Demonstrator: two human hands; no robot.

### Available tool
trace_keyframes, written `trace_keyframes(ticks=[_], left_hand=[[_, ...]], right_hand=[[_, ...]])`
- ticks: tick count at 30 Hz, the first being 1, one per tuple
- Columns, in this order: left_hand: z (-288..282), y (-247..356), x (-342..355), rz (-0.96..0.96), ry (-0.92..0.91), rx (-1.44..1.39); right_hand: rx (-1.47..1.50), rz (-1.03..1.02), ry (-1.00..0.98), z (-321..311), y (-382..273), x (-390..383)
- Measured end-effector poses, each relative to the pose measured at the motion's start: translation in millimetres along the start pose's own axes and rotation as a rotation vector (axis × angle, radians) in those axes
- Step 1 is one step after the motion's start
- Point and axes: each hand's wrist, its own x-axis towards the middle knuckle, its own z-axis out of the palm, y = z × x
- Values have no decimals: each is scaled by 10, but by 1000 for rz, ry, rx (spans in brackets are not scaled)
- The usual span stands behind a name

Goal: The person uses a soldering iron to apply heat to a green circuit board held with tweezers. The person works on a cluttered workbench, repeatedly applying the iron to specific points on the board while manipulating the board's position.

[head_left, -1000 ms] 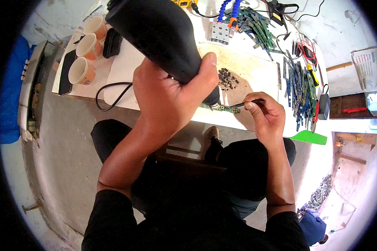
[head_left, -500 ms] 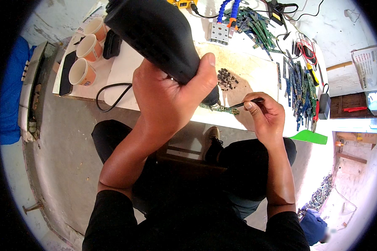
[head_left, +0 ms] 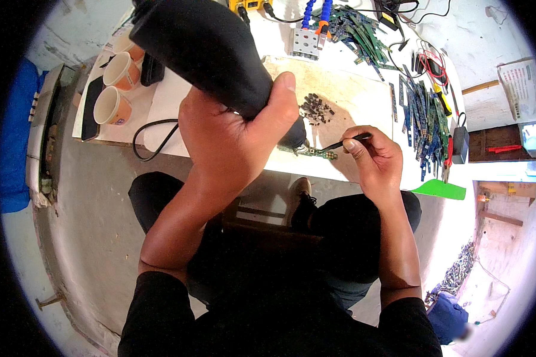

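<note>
Black tool (head_left: pixel 205 50) cropped; board (head_left: pixel 326 154) part-hidden

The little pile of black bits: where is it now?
In the head view, the black bits lie just right of the left hand, up and left of the right hand.

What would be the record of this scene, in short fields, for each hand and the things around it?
Left hand: grips bulky black handheld tool, metal end down at the board
Right hand: holds thin black pointed tool; tip contact unclear
Between hands: narrow green circuit board
Beyond board: pile of small black parts
Far right: heap of narrow blue-green circuit strips
Far left: orange-and-white paper cups
</note>
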Motion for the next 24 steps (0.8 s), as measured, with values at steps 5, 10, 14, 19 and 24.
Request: trace_keyframes(ticks=[5, 10, 14, 19, 24], left_hand=[[19, 17, 10, -9, 14, -6], [23, 12, 6, -3, 6, -29], [27, 34, 11, -21, 5, -12], [26, 34, 9, -39, 11, -18], [34, 41, 9, -51, 18, -11]], right_hand=[[7, -49, 26, 9, 17, 5], [-3, -13, -23, -25, 26, -1], [2, -8, -20, -25, 24, 0], [-9, -6, -15, -13, 16, 1], [21, -31, 43, 27, 40, 9]])
